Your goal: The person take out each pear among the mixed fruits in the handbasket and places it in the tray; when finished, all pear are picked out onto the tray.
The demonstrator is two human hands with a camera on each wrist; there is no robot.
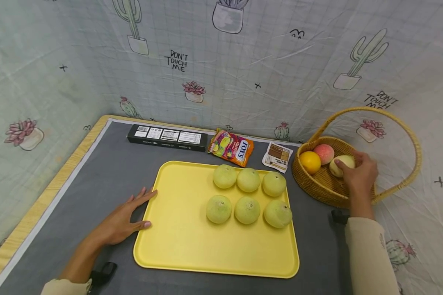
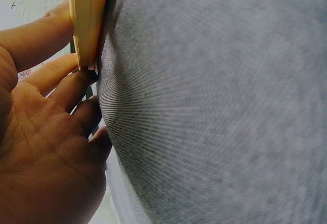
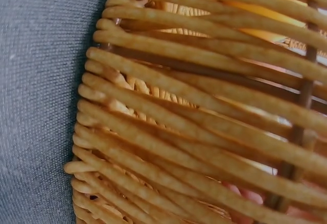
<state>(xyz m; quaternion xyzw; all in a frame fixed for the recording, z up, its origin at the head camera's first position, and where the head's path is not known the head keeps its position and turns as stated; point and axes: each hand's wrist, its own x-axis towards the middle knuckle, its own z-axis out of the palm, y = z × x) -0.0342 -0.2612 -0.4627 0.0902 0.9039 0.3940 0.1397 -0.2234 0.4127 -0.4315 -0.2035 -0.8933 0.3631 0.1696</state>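
Note:
My right hand (image 1: 362, 174) reaches into a wicker basket (image 1: 317, 192) and grips a pale yellow-green round fruit (image 1: 341, 164), thumb on its near left side. An orange (image 1: 310, 162) and a reddish peach (image 1: 324, 154) lie beside it. The right wrist view is filled by the basket's woven side (image 3: 179, 96), with the hand mostly hidden behind it. My left hand (image 1: 119, 221) rests at the left edge of a yellow tray (image 1: 177, 241), fingers spread, thumb and index finger touching the rim. Several pale green round fruits (image 1: 247, 209) sit on the tray in two rows.
Behind the tray lie a long black box (image 1: 167, 137), an orange-red candy bag (image 1: 231, 148) and a small brown-and-white packet (image 1: 277, 156). The basket's tall handle (image 1: 415, 143) arches up on the right. A cactus-print cloth (image 1: 243, 73) hangs along the back and sides.

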